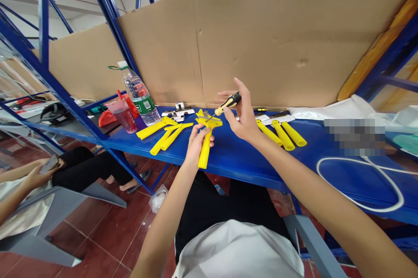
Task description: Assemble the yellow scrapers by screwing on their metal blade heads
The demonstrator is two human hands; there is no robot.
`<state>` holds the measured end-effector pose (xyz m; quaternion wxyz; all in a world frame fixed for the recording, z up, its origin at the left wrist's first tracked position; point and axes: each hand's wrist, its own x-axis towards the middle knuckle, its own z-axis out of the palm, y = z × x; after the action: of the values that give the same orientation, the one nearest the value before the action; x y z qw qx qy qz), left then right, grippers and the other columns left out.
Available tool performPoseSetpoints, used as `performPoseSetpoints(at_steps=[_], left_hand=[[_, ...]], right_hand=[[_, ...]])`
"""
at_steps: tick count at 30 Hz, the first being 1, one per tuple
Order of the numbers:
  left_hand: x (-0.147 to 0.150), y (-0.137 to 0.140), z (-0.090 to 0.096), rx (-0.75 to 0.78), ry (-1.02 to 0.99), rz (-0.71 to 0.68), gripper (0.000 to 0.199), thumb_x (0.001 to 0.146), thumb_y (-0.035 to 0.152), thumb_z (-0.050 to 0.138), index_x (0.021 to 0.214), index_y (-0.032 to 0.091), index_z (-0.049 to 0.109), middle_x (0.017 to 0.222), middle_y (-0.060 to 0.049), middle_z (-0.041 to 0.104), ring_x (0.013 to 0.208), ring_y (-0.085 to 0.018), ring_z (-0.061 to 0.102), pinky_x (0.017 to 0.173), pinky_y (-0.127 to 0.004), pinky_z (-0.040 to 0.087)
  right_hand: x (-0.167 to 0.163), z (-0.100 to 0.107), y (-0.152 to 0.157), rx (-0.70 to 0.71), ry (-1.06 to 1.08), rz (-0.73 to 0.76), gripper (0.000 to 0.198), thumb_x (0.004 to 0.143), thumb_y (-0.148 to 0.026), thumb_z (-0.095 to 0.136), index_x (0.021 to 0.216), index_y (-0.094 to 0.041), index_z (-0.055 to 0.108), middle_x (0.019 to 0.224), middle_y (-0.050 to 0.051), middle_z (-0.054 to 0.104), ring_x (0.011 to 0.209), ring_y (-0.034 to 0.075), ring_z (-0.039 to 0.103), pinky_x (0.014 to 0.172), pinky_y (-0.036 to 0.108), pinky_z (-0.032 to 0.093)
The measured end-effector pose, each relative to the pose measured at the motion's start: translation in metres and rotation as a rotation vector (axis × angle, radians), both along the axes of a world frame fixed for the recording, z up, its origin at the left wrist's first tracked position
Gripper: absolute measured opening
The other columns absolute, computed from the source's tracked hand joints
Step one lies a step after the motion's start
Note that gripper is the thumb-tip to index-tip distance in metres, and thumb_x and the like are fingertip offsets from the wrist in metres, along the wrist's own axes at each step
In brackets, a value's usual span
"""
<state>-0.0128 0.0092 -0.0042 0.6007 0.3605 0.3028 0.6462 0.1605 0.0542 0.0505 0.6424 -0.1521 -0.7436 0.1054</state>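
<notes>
My left hand (197, 140) is closed around a yellow T-shaped plastic handle (205, 149), held over the front edge of the blue shelf with its head pointing away from me. A screwdriver (229, 103) with a black and pale yellow grip sits between the thumb and fingers of my right hand (243, 116), one finger raised. Its shaft slants down left to the head of the handle; whether the tip sits in a screw is too small to tell. Left of my hands lie several loose yellow handles (166, 137). More yellow handles (283, 135), with dark and white heads, lie to the right.
A water bottle (140, 97) and a pink cup with a straw (122, 114) stand at the left by a blue upright. White and black pieces (179, 112) lie near the cardboard wall (261, 42). A white cable (362, 206) loops at right. Another person (88, 169) sits left.
</notes>
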Motion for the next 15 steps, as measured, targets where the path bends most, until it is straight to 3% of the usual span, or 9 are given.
performPoseSetpoints(at_steps=[2,8,11,15], left_hand=[[-0.0004,0.0,-0.0001,-0.003,-0.005,-0.006,0.062,0.071,0.029,0.096,0.114,0.027,0.051,0.099,0.0,0.07,0.064,-0.009,0.062,0.054,-0.019,0.042],[0.0005,-0.0002,0.0003,0.004,0.021,-0.005,0.06,0.072,0.029,0.094,0.113,0.026,0.051,0.097,-0.001,0.071,0.063,-0.01,0.062,0.053,-0.02,0.042],[0.0012,-0.0009,0.0009,0.009,0.037,0.005,0.058,0.072,0.029,0.093,0.112,0.026,0.051,0.095,-0.001,0.07,0.063,-0.01,0.062,0.053,-0.021,0.041],[0.0012,-0.0013,0.0009,0.014,0.033,0.025,0.059,0.072,0.03,0.093,0.111,0.026,0.05,0.097,-0.001,0.07,0.063,-0.01,0.062,0.053,-0.021,0.041]], right_hand=[[-0.0003,-0.0008,0.0013,-0.012,-0.013,0.003,0.071,0.11,-0.057,0.059,0.171,-0.039,0.028,0.139,0.011,0.07,0.106,0.028,0.08,0.097,0.055,0.07],[-0.0022,-0.001,0.0038,0.025,0.075,-0.078,0.064,0.104,-0.055,0.072,0.16,-0.039,0.047,0.113,0.007,0.076,0.101,0.031,0.08,0.09,0.061,0.071],[-0.0002,-0.0005,0.0016,0.016,0.068,-0.089,0.063,0.105,-0.054,0.07,0.162,-0.039,0.046,0.118,0.008,0.076,0.103,0.031,0.08,0.093,0.061,0.07],[0.001,-0.0008,-0.0002,-0.029,-0.025,-0.007,0.072,0.109,-0.057,0.061,0.171,-0.04,0.03,0.138,0.011,0.072,0.115,0.031,0.078,0.101,0.059,0.068]])
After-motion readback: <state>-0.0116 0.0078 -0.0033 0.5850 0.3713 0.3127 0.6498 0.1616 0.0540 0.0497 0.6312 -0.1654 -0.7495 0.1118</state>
